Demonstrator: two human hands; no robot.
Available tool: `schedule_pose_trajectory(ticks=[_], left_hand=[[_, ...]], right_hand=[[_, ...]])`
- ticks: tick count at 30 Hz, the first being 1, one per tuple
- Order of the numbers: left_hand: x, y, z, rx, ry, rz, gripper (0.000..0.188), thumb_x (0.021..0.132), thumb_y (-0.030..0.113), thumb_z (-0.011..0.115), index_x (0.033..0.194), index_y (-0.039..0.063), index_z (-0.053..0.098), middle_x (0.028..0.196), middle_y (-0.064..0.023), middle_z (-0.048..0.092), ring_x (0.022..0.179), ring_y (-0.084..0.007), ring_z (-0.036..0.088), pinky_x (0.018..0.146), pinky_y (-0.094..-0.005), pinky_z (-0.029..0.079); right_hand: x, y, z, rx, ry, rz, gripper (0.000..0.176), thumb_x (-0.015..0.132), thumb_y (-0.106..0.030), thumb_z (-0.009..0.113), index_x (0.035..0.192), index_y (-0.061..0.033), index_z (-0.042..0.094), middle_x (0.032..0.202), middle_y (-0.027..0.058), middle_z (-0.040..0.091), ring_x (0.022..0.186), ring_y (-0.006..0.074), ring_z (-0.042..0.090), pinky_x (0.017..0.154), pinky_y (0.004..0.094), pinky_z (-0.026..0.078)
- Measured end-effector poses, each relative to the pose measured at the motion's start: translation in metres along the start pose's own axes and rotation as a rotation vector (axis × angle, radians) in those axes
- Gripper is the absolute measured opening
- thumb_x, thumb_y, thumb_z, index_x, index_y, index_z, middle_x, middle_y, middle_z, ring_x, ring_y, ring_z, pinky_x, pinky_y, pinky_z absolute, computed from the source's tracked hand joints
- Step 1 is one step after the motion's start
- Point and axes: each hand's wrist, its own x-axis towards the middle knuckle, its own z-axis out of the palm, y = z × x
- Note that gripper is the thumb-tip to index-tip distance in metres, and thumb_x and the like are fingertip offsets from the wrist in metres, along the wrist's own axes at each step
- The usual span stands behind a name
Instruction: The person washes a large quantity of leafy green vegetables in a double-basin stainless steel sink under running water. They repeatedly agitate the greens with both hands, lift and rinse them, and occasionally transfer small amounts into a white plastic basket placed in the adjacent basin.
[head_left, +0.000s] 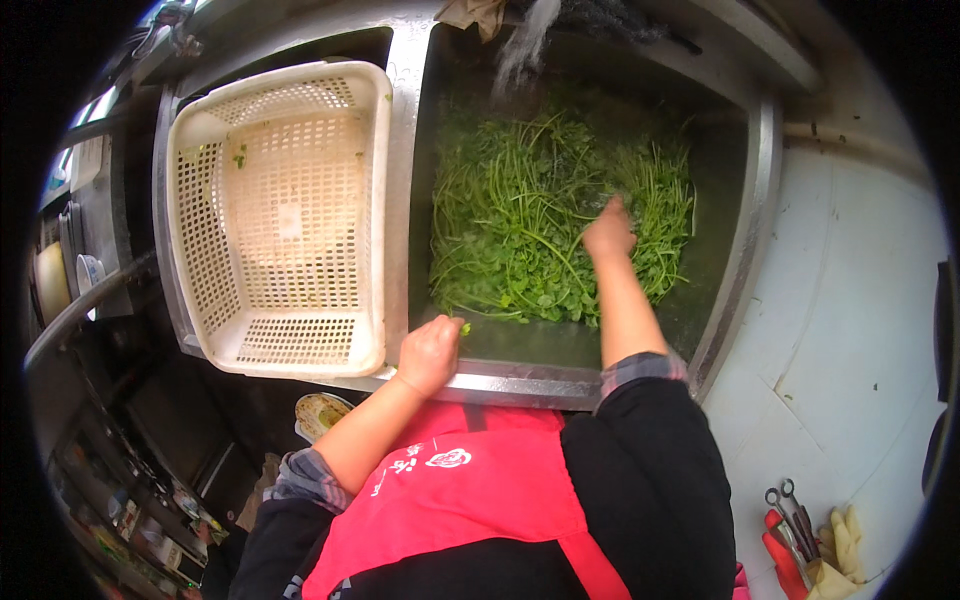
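Leafy green herbs with long thin stems (525, 225) float in the water of the right basin of a steel sink (510, 345). My right hand (611, 229) reaches down among the stems; its fingertips are partly lost in the greens and water, so its grasp cannot be told. My left hand (431, 349) is closed at the basin's front edge, with a small bit of green leaf (466, 329) showing at its fingers. Water (529, 45) pours into the basin at the top. Left of my hands, a white perforated plastic basket (379, 225) sits over the left basin with a few leaf scraps inside.
A steel divider (409, 150) separates the basins. A tiled surface (825, 300) lies right of the sink, and spanners (787, 502) and rubber gloves (847, 547) lie at lower right. A round container with residue (322, 415) stands below the basket. Shelves with dishes are at far left.
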Motion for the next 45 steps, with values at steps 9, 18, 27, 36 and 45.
schedule_pose_trajectory(ticks=[9,18,27,36,45], left_hand=[[0.002,0.003,-0.003,0.003,-0.019,-0.010,0.029,0.083,-0.001,0.064,0.111,0.005,0.061,0.085,-0.0119,0.061,0.075,-0.0319,0.067,0.064,-0.0430,0.055],[0.002,0.001,-0.001,0.012,-0.025,-0.021,0.029,0.083,0.000,0.065,0.111,0.005,0.060,0.083,-0.0118,0.060,0.074,-0.0321,0.066,0.063,-0.0436,0.055],[0.002,0.000,-0.001,0.025,-0.011,0.001,0.030,0.082,0.000,0.066,0.112,0.005,0.060,0.084,-0.0125,0.061,0.074,-0.0328,0.066,0.063,-0.0439,0.055],[0.004,0.001,-0.001,0.023,0.004,0.017,0.029,0.084,0.000,0.065,0.112,0.005,0.059,0.083,-0.0126,0.061,0.073,-0.0325,0.066,0.062,-0.0431,0.055],[0.004,0.002,-0.001,0.023,0.008,0.023,0.029,0.082,-0.001,0.066,0.111,0.005,0.060,0.083,-0.0122,0.061,0.072,-0.0323,0.066,0.061,-0.0435,0.054]], right_hand=[[-0.018,-0.037,0.059,-0.210,0.044,-0.823,0.064,0.100,-0.033,0.052,0.163,-0.0278,0.040,0.167,0.0145,0.039,0.153,0.0317,0.038,0.128,0.0588,0.020],[-0.009,-0.056,0.030,-0.136,0.363,-0.041,0.076,0.094,-0.022,0.065,0.162,-0.0039,0.034,0.171,0.0213,0.026,0.157,0.0415,0.023,0.121,0.0602,0.026],[-0.002,-0.028,0.029,-0.434,-0.186,-0.374,0.075,0.099,-0.032,0.064,0.166,-0.0248,0.031,0.175,0.0043,0.024,0.162,0.0265,0.017,0.128,0.0583,0.016],[-0.065,-0.133,0.056,0.030,0.123,-0.359,0.099,0.089,-0.042,0.078,0.168,-0.0189,0.023,0.175,0.0232,0.006,0.159,0.0495,0.010,0.120,0.0710,0.021],[-0.025,-0.105,0.094,-0.104,-0.045,-0.406,0.075,0.094,-0.010,0.066,0.163,-0.0237,0.038,0.155,0.0193,0.053,0.133,0.0384,0.060,0.110,0.0611,0.046]])
